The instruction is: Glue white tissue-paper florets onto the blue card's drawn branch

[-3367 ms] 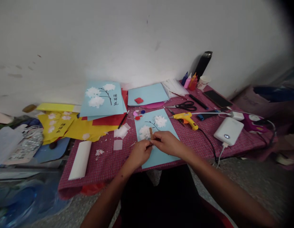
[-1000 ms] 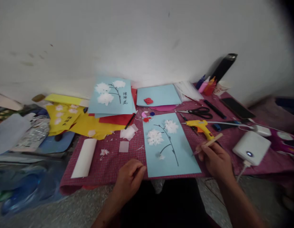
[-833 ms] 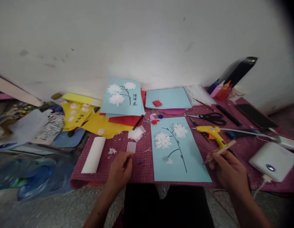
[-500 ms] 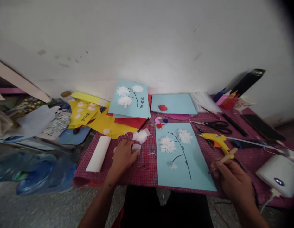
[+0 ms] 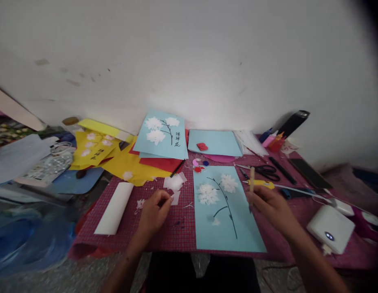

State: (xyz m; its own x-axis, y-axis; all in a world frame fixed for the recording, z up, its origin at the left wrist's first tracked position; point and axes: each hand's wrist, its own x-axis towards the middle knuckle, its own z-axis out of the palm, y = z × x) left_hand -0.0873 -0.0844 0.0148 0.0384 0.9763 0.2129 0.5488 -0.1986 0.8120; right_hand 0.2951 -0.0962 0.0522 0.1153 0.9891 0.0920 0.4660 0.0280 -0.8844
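A light blue sheet [image 5: 219, 238] lies before me, with two white paper blossoms [image 5: 208, 193], a dark drawn stem and one small white petal piece [image 5: 216, 221]. My right hand [image 5: 270, 207] holds a thin wooden stick [image 5: 252, 179] upright over the sheet's right edge. Left of the sheet, my left hand [image 5: 154, 211] is closed, thumb and forefinger together by a small white paper piece [image 5: 176, 197]; what they pinch is too small to make out. More white paper squares [image 5: 174, 182] lie just beyond it.
A white paper roll [image 5: 114, 208] lies at left. Finished blue card [image 5: 160, 144] and yellow papers [image 5: 115, 165] are behind. Scissors [image 5: 267, 172], a yellow glue gun [image 5: 262, 184], glue bottles [image 5: 273, 141] and a white power box [image 5: 331, 228] stand or lie at right.
My right hand has moved left to the blue sheet's edge, and the stick has turned upright. My left hand's thumb and forefinger have come together. The view has shifted.
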